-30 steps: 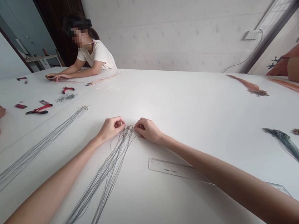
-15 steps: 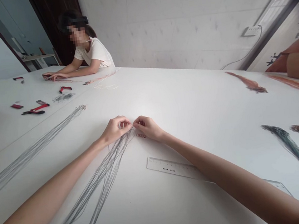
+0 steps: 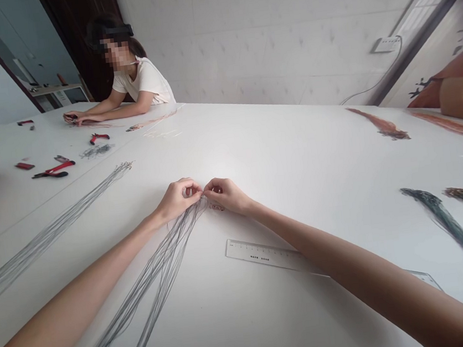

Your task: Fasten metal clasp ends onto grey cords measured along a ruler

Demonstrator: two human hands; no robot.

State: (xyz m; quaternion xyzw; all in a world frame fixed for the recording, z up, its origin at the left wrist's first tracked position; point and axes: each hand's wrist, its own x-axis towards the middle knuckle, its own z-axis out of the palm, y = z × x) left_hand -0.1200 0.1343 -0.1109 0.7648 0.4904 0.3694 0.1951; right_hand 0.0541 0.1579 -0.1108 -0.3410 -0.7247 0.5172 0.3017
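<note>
While the left hand (image 3: 178, 199) and right hand (image 3: 226, 195) are holding a closed grip, pinching the gathered ends of thin grey wires (image 3: 163, 270), the strands are fanning across the smooth white worktop (image 3: 296, 155) near a clear plastic ruler (image 3: 261, 255) with tiny, unreadable markings.

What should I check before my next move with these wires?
Wire ends gathered: ok, the wire bundle meets at one point between the left hand and right hand.
Grip on the ends: cannot tell, the fingers hide them.
Strands free of tangles: cannot tell, they cross below the hands.
Ruler clear of the wires: ok, the ruler lies to the right of the bundle, apart from it.
Pliers within reach: not ok, the red pliers lie far to the left, past the second bundle.
</note>
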